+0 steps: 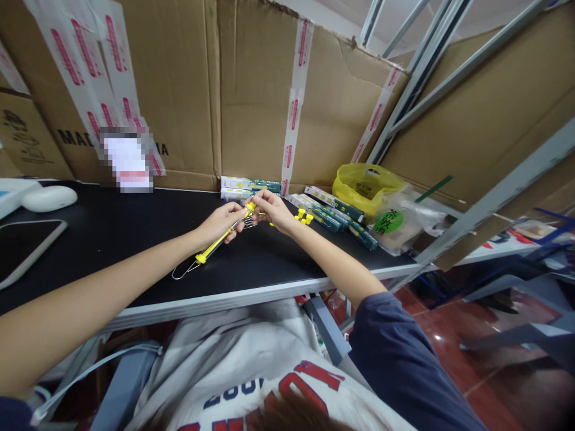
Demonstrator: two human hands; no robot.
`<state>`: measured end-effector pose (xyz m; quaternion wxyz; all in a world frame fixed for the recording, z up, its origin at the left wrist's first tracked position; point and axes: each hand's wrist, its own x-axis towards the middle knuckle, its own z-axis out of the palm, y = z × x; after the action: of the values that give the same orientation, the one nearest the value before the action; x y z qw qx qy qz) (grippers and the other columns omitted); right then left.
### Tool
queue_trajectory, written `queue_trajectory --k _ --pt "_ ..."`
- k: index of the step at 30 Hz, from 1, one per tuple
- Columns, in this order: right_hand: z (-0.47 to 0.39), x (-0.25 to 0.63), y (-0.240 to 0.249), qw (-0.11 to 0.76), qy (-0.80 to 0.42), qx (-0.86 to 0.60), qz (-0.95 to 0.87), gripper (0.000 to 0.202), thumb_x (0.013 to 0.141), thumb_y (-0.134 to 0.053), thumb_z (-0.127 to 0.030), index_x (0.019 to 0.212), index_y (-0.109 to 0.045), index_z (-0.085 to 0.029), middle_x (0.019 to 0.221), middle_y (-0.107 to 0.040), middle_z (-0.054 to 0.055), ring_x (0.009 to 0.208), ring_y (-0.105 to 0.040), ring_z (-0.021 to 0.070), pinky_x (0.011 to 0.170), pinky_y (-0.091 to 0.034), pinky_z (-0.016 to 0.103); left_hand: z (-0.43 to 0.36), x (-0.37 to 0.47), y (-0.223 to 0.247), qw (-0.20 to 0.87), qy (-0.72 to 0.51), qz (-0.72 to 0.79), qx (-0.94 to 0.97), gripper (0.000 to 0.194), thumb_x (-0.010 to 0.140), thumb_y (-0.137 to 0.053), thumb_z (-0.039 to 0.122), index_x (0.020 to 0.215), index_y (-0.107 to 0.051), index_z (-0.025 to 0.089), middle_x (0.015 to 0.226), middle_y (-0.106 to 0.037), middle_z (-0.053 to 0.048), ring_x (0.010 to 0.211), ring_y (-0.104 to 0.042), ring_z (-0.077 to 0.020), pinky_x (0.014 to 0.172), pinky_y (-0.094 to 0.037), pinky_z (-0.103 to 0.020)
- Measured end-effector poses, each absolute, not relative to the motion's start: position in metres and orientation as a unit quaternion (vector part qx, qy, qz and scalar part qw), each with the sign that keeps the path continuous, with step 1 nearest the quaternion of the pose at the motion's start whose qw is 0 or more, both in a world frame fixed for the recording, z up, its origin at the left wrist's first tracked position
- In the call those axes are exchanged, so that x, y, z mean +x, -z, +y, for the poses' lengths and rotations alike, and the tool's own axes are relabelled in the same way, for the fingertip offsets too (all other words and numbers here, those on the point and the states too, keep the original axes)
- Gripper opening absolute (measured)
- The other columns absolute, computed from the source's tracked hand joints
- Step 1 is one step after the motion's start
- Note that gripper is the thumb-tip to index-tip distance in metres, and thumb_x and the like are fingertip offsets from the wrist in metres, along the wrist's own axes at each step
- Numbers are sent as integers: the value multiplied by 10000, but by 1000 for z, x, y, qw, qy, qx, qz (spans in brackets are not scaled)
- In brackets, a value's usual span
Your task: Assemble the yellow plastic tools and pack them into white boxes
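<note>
A slim yellow rod (220, 241) slants over the black table, with a yellow collar low down and a bent wire loop (183, 273) at its near end. My left hand (223, 220) is closed around its upper part. At the far end, my right hand (273, 209) pinches at the yellow cap (250, 207), close beside the left fingertips. More thin wire shows just below the fingers, but its exact shape is hard to make out. Several small yellow caps (304, 216) lie on the table behind my right wrist.
Narrow printed boxes (330, 216) lie behind and right of my hands, with others (249, 185) against the cardboard wall (256, 96). A yellow plastic bag (365, 188) and a clear bag (398, 224) stand at right, near a metal post. A dark-screened device (29, 245) lies left.
</note>
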<state>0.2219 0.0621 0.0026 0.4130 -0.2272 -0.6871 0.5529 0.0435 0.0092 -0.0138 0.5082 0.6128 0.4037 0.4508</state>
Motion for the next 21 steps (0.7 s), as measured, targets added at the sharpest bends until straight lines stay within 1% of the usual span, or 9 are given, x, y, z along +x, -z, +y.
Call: queue_trajectory --k 4,7,10,12,14,16,18,21 --pt "62 221 -2 410 -554 -233 -686 376 849 -687 -490 860 -450 -200 972 -665 5 582 -591 60 584 -605 257 9 43 13 504 -449 411 613 182 942 -554 358 899 -476 199 572 -572 58 318 -431 -54 301 -321 -146" --pt "60 222 -6 414 -521 -242 -706 390 846 -668 -527 867 -448 -206 1006 -651 23 629 -605 79 572 -586 249 10 43 13 512 -453 412 602 172 945 -545 346 891 -472 199 567 -571 56 316 -432 -57 300 -321 -147" --pt "58 225 -12 444 -402 -258 -758 331 875 -634 -499 884 -490 -201 992 -627 36 645 -570 87 532 -510 214 10 42 11 516 -464 416 587 143 955 -518 317 892 -464 201 551 -564 58 309 -425 -59 297 -311 -144" --pt "58 229 -14 452 -293 -263 -800 265 894 -626 -429 865 -535 -182 898 -614 27 660 -533 97 570 -467 218 10 43 10 519 -465 419 582 125 960 -499 300 891 -458 204 543 -563 60 304 -420 -60 294 -309 -144" --pt "58 232 -16 434 -203 -266 -836 212 905 -615 -361 841 -576 -162 776 -586 5 660 -495 106 619 -430 230 9 43 11 525 -461 419 580 127 958 -502 301 884 -456 207 538 -562 61 301 -418 -62 293 -313 -146" --pt "59 234 -16 403 -147 -273 -861 186 909 -610 -321 838 -609 -149 679 -546 -21 623 -452 103 625 -389 231 9 43 11 529 -456 417 582 141 948 -523 317 881 -462 209 539 -566 60 301 -424 -64 294 -317 -147" --pt "60 235 -15 380 -112 -279 -875 175 916 -607 -307 858 -636 -144 630 -522 -37 587 -423 98 612 -357 227 9 43 12 531 -453 416 583 160 937 -547 336 879 -469 209 540 -568 59 301 -430 -65 294 -318 -147" --pt "59 234 -15 363 -73 -283 -885 169 929 -598 -291 880 -664 -143 678 -585 -18 598 -449 99 626 -354 224 9 43 13 532 -448 418 585 176 927 -564 351 877 -474 209 539 -572 58 301 -439 -66 296 -325 -147"
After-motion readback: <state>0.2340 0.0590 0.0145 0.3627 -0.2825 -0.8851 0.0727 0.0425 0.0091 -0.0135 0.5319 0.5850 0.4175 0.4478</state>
